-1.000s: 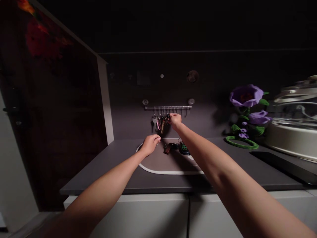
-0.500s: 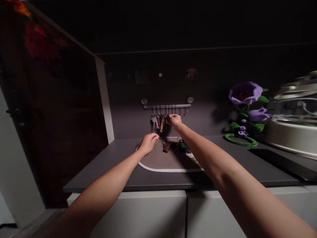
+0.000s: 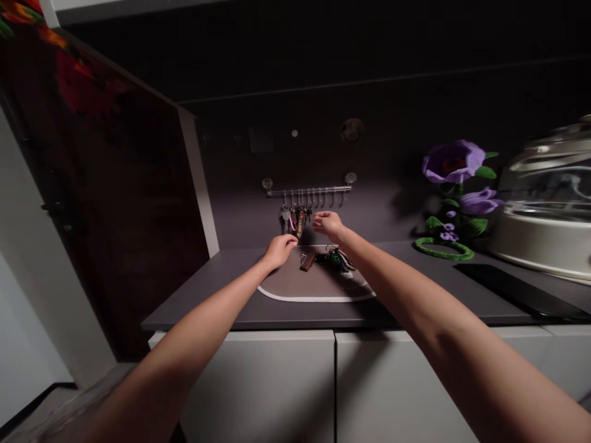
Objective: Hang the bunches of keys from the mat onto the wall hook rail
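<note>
A clear hook rail (image 3: 309,192) is fixed to the dark wall. From its left hooks hang several keys and trinkets, among them a round grey tag (image 3: 285,215), a pink loop (image 3: 292,220) and a brown key strap (image 3: 300,224). My right hand (image 3: 329,225) is just right of the hanging keys, its fingers loosely extended with nothing visible in them. Below and to the left, my left hand (image 3: 279,251) hovers over the mat, thumb and fingertips pinched together; whatever they hold is hidden. On the mat lie a brown key fob (image 3: 307,262) and a dark car key (image 3: 337,261) with green markings.
The brown mat (image 3: 300,288) with a white rim lies on the grey counter (image 3: 203,301). Purple knitted flowers (image 3: 455,162), a flat black object (image 3: 512,289) and a cream appliance (image 3: 549,240) with a clear upper part stand or lie to the right.
My right hand has come away from the hooks and its fingers have loosened. Keys now hang just left of it. My left hand stays pinched. The view has shifted slightly.
</note>
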Demonstrator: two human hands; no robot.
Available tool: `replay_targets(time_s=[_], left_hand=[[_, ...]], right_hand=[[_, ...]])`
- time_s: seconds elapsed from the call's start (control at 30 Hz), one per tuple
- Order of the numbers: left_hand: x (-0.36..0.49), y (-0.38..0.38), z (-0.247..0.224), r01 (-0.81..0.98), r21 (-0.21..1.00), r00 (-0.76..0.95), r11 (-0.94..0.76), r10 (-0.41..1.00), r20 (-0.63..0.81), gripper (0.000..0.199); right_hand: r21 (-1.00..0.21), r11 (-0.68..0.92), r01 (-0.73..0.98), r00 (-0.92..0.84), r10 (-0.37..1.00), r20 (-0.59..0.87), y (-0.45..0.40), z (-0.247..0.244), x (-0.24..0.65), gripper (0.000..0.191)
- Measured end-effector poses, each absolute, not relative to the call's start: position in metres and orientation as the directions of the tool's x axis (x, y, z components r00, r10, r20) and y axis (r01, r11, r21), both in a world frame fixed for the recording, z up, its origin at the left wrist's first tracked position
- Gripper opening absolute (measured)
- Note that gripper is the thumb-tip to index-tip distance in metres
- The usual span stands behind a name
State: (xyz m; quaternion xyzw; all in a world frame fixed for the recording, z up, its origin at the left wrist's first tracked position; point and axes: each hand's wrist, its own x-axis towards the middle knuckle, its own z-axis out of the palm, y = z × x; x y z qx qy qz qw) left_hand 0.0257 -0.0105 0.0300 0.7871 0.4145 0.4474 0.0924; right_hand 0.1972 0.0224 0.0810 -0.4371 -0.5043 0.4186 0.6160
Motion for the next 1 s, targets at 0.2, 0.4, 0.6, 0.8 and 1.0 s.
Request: replay_targets(time_s=[0.2, 0.4, 0.6, 0.8, 1.0], left_hand=[[0.037, -0.001, 0.042, 0.563, 0.618, 0.137, -0.549, 0.799, 0.585, 0.011], [0.059, 0.003, 0.033, 0.515, 0.722, 0.029, -0.462, 0.851, 0.524, 0.011], [0.064, 0.007, 0.013, 0.57, 0.706, 0.014, -0.42, 0.864, 0.503, 0.011], [0.054, 0.016, 0.002, 0.653, 0.655, 0.08, -0.38, 0.894, 0.44, 0.022], [0.052, 0.018, -0.003, 0.621, 0.731, 0.048, -0.283, 0.945, 0.325, 0.019]], right_hand=[[-0.943, 0.306, -0.132, 0.135, 0.948, 0.288, 0.004, 0.074, 0.196, 0.013], [-0.919, 0.394, -0.028, 0.169, 0.908, 0.384, -0.005, 0.051, 0.196, 0.014], [-0.782, 0.532, 0.326, 0.107, 0.801, 0.59, -0.004, 0.028, 0.208, 0.021], [-0.625, 0.569, 0.534, 0.021, 0.73, 0.683, -0.003, 0.027, 0.211, 0.021], [-0.576, 0.522, 0.629, -0.006, 0.744, 0.668, -0.004, 0.025, 0.21, 0.021]])
